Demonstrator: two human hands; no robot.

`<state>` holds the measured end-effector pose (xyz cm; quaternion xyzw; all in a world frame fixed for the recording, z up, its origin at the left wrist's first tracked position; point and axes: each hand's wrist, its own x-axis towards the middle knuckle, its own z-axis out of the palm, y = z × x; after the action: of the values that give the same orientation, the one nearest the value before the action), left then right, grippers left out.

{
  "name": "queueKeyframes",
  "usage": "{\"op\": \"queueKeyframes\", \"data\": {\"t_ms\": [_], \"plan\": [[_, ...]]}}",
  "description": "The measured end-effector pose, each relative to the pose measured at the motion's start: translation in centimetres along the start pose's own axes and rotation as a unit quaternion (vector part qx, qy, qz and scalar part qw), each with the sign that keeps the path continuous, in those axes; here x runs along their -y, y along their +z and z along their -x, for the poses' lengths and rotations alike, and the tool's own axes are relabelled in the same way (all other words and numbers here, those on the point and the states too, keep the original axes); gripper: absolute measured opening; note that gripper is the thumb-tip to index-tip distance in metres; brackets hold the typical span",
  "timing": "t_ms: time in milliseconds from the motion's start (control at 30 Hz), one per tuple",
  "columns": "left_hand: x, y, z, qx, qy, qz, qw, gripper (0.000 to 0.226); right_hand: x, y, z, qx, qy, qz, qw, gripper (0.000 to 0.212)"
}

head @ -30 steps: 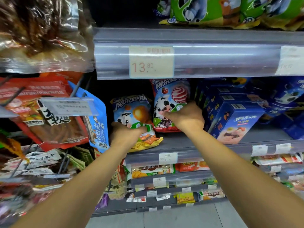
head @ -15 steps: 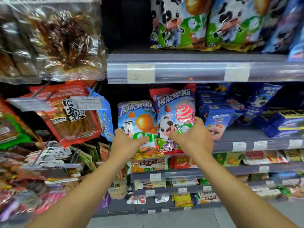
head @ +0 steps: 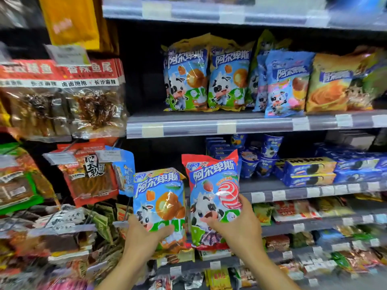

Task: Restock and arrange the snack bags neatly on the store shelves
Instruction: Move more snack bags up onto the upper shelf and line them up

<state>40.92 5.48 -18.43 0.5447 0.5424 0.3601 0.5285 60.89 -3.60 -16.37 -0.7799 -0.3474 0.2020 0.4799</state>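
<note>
Snack bags [head: 160,204] upright, one in each hand [head: 144,237]

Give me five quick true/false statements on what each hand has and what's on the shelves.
1. The left hand holds a blue cow-print bag with orange candy art. True.
2. The right hand holds a plain yellow bag. False: it holds a red-topped cow-print bag with a red swirl lollipop.
3. Both held bags are upright, side by side. True.
4. The upper shelf is bare. False: a row of cow-print snack bags stands on it.
5. Blue cookie boxes sit on the middle shelf to the right of the held bags. True.
</note>
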Motion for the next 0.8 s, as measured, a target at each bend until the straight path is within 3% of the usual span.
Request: {"op": "queueKeyframes", "data": {"t_ms": [100,267,400,800], "plan": [[-0.6,0.0,1.9,-0.005,0.036,0.038,0.999,0.125,0.7,-2.4,1.4,0.0,-0.022,-0.042,0.999,0.097],[-3.6,1.3,4.4,-0.016,0.12,0.085,0.989,0.149,1.8,-5.5,2.3,-0.013,-0.046,-0.085,0.995,0.108],[-6.0,1.6,5.0,-0.032,0.122,0.118,0.985,0.141,3.1,-7.5,2.1,-0.028,-0.07,-0.117,0.99,0.119],[-13.8,-0.6,1.6,-0.057,0.229,0.151,0.96,0.116,9.5,-10.7,-4.0,-0.073,-0.129,-0.135,0.98,0.096]]}}
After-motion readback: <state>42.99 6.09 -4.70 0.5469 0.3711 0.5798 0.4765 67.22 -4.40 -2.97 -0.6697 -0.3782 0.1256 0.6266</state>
